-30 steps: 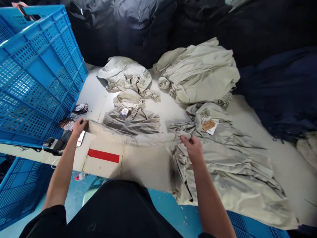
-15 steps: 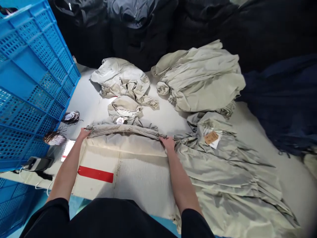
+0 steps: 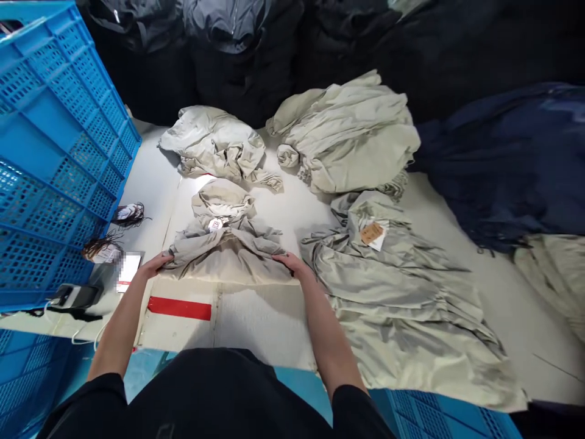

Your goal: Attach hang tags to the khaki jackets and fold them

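A beige hooded jacket (image 3: pixel 233 247) lies bunched on the white table, its hood pointing away from me and a round white label (image 3: pixel 216 225) at the neck. My left hand (image 3: pixel 158 264) is closed on the jacket's left side. On the opposite side my right hand (image 3: pixel 291 264) grips the cloth, its fingertips partly hidden in the folds. Just right of that hand, a second grey-green garment (image 3: pixel 406 299) is spread out, with a brown and white hang tag (image 3: pixel 372 233) on it.
Behind the jacket lie a crumpled pale garment (image 3: pixel 214 143) and a heap of beige garments (image 3: pixel 351 137). Blue crates (image 3: pixel 59 146) stand at the left, near corded tag bundles (image 3: pixel 105 250) and a small black device (image 3: pixel 75 297). Dark clothing (image 3: pixel 247 79) lines the back; a red strip (image 3: pixel 180 308) marks the table.
The jacket's near edge, held stretched and raised half a second ago, is now lower and gathered in folds. Both hands have come down towards me, and the right has moved inward. The view has shifted right.
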A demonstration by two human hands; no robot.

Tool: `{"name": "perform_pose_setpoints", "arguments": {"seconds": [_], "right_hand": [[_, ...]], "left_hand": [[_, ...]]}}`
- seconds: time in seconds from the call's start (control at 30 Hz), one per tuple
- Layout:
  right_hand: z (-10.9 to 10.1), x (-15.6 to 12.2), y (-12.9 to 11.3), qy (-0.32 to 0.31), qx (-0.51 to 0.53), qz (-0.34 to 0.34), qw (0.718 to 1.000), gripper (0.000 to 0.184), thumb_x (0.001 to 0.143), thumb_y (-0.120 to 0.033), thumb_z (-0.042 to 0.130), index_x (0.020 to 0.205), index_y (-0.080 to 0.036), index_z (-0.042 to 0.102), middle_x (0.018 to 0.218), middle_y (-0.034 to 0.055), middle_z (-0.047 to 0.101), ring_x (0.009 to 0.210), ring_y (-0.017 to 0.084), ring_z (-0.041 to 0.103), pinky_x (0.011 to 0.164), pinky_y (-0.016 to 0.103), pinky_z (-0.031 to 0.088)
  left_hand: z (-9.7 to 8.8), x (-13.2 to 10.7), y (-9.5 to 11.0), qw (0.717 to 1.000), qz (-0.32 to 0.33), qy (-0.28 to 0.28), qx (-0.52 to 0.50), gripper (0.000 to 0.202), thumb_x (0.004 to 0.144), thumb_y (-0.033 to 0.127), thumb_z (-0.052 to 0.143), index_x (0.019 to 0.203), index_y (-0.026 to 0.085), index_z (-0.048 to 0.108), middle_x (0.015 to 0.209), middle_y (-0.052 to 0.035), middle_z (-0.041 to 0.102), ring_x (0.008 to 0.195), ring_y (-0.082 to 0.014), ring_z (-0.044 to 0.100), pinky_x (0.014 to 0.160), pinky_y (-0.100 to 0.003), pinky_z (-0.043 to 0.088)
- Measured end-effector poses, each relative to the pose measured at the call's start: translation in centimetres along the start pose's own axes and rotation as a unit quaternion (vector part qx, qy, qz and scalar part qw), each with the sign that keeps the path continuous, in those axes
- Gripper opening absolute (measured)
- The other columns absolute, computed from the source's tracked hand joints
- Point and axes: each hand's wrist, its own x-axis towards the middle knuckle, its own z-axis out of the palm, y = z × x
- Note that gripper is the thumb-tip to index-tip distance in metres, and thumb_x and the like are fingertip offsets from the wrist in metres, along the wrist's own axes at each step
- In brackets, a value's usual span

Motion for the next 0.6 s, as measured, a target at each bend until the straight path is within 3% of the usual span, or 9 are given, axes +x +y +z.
{"name": "perform_pose_setpoints", "arguments": {"seconds": [0.17, 0.3, 0.47, 0.6], "right_hand": [[0.7, -2.3, 0.4, 0.051, -0.079, -0.094, 0.991, 0.041, 0.068, -0.03, 0.071, 0.107, -0.018, 0.068, 0.111, 0.0081, 0.073, 0.103, 0.026, 0.064, 0.096, 0.04, 0.049], [-0.8, -2.9, -0.1, 0.05, -0.119, -0.156, 0.979, 0.043, 0.07, -0.027, 0.068, 0.112, -0.018, 0.066, 0.119, 0.0084, 0.07, 0.107, 0.026, 0.062, 0.099, 0.038, 0.047], [-4.6, -1.9, -1.9, 0.051, -0.16, -0.181, 0.969, 0.043, 0.07, -0.027, 0.069, 0.112, -0.018, 0.064, 0.117, 0.0086, 0.07, 0.107, 0.026, 0.062, 0.099, 0.039, 0.047], [-11.1, -0.2, -4.8, 0.039, -0.196, -0.205, 0.958, 0.041, 0.073, -0.029, 0.071, 0.112, -0.018, 0.065, 0.117, 0.0095, 0.07, 0.104, 0.026, 0.062, 0.096, 0.038, 0.048]], "left_hand": [[0.3, -3.2, -4.2, 0.998, 0.013, 0.054, -0.032, 0.059, 0.062, 0.04, 0.078, 0.112, 0.02, 0.053, 0.094, -0.0026, 0.071, 0.086, -0.0207, 0.07, 0.073, -0.031, 0.055], [2.8, -5.0, -6.2, 0.994, 0.008, 0.1, -0.052, 0.052, 0.064, 0.039, 0.074, 0.108, 0.02, 0.053, 0.09, -0.0019, 0.071, 0.083, -0.0199, 0.071, 0.072, -0.031, 0.057], [8.4, -6.0, -6.8, 0.982, 0.025, 0.172, -0.066, 0.049, 0.066, 0.038, 0.069, 0.107, 0.02, 0.051, 0.086, -0.0013, 0.07, 0.083, -0.021, 0.071, 0.071, -0.033, 0.057], [15.6, -5.5, -5.8, 0.973, 0.06, 0.204, -0.089, 0.05, 0.064, 0.038, 0.067, 0.108, 0.021, 0.049, 0.085, -0.0004, 0.069, 0.08, -0.0214, 0.07, 0.07, -0.034, 0.056]]}}
